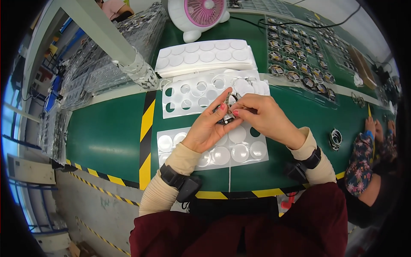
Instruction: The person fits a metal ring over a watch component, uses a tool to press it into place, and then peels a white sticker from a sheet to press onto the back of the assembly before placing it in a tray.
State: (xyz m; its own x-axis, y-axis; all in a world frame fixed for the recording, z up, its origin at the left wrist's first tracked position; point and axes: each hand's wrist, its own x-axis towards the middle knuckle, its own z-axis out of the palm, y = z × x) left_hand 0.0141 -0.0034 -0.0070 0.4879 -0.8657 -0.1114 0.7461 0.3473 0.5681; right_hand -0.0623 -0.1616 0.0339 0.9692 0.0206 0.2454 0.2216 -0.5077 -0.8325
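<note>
Over the middle of the bench, my left hand (205, 130) holds a small round electronic part (227, 119) with black, silver and shiny areas between thumb and fingers. My right hand (269, 115) is closed in a pinch against the part's right side; whatever sits between its fingertips is too small to tell. Beneath my hands lies a clear-backed sheet of round white stickers (221, 156). Just beyond is another sticker sheet (174, 95), with several circles gone so that green shows through. My fingers partly hide both sheets and the part.
A stack of white sticker sheets (205, 53) stands behind, with a pink and white fan (205, 13) past it. Clear trays of round electronic parts (295, 64) fill the back right. A coiled ring (335, 139) lies right, near a co-worker's patterned sleeve (360, 165). A post (107, 38) rises at left.
</note>
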